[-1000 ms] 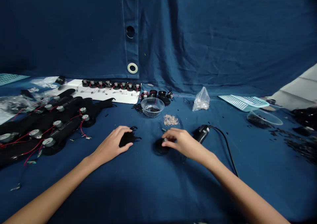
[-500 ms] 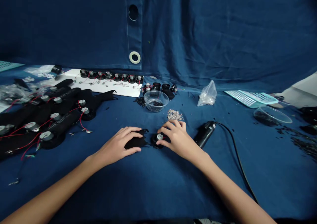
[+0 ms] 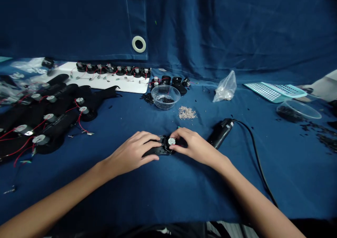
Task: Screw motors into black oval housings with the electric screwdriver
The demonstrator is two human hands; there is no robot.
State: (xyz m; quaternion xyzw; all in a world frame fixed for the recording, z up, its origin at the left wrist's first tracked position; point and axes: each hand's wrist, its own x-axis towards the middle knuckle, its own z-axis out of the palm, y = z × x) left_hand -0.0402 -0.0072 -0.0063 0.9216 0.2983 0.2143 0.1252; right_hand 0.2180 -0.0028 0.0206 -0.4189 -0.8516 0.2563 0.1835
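Observation:
In the middle of the blue cloth lies a black plastic casing. My left hand is wrapped over its left part, thumb on the near side and fingers on the far side. At the casing's right end sits a small silver motor in a round black mount. My right hand pinches this motor between thumb and fingers, and its palm hides what lies beneath. Just right of that hand rests a black corded power screwdriver. A pile of small screws lies beyond the hands.
A clear bowl of black bits stands past the hands. Wired black casings crowd the left. Several motors line a white board. Rightward are a plastic bag, turquoise baskets and a clear lid-like dish. A cord runs nearward.
The motor and the casing, apart before, now meet. The casing has been turned over to show its hollow side, and the right hand's fingers have closed in on the motor. The view has tilted down slightly.

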